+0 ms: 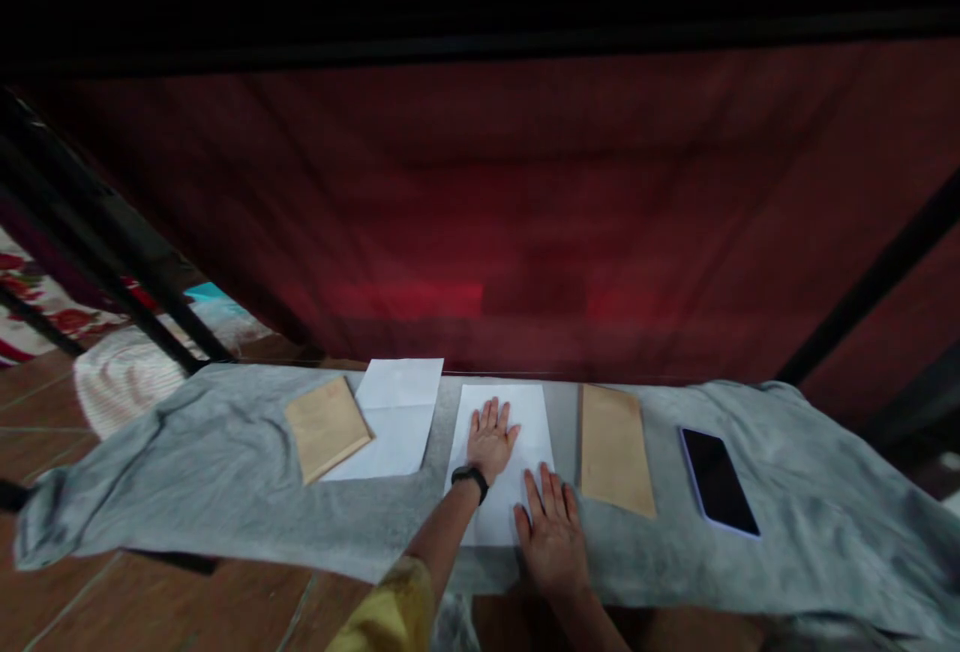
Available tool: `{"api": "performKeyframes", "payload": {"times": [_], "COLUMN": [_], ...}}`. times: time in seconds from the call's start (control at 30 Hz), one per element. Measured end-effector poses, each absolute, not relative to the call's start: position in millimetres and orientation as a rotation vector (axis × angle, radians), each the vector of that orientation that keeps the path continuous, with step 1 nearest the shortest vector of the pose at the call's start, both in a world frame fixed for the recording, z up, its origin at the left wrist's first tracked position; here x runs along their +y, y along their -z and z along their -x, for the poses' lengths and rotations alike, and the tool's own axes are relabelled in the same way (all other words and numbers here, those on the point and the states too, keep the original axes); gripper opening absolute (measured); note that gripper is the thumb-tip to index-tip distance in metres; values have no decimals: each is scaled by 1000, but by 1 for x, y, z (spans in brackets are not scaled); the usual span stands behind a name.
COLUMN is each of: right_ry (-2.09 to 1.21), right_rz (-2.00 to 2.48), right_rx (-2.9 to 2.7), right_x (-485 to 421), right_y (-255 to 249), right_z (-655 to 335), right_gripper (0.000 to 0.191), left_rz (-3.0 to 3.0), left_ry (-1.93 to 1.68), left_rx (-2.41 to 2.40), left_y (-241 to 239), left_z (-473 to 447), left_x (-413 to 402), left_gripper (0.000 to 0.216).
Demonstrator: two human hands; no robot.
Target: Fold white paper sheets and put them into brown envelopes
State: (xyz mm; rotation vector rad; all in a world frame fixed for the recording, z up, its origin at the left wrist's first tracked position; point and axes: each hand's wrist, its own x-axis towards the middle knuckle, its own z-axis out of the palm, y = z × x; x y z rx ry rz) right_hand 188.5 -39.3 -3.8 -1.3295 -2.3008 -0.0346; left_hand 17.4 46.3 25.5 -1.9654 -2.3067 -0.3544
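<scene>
A white sheet of paper (517,412) lies on a grey cloth (225,472) in front of me. My left hand (491,440), with a black band on the wrist, lies flat on the sheet's upper middle, fingers stretched out. My right hand (553,532) presses flat on the sheet's lower right corner, fingers together and extended. Neither hand grips anything. A brown envelope (616,447) lies just right of the sheet.
A second brown envelope (327,427) rests partly over another white sheet (397,412) to the left. A dark phone (718,481) lies on the cloth at the right. A dark red curtain (525,212) hangs behind. Black metal bars (112,262) stand at the left over a tiled floor (45,392).
</scene>
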Motion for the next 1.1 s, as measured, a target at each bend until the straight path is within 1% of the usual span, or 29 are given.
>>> {"api": "performKeyframes", "payload": {"times": [0.2, 0.33, 0.5, 0.7, 0.87, 1.1], "right_ry": [0, 5, 31, 46, -14, -13], "right_rz": [1341, 1325, 1336, 1334, 1362, 1337], "right_rx": [-2244, -2243, -2279, -2262, -2280, -2306], "right_x": [-43, -44, -44, -47, -47, -43], "right_y": [-3, -5, -1, -1, -8, -1], "right_z": [-187, -187, -188, -187, -187, -189], "right_gripper": [50, 51, 52, 54, 52, 53], "left_rz": [1798, 1823, 2050, 1952, 1836, 1886], "left_ry": [353, 355, 375, 424, 409, 338], "left_rx": [-2403, -2394, -2288, -2375, -2429, -2279], "left_y": [-33, -28, -16, -18, -26, -13], "left_z": [16, -2, -40, -20, 6, -2], "left_x": [48, 58, 87, 101, 68, -37], "left_gripper": [60, 60, 57, 63, 61, 56]}}
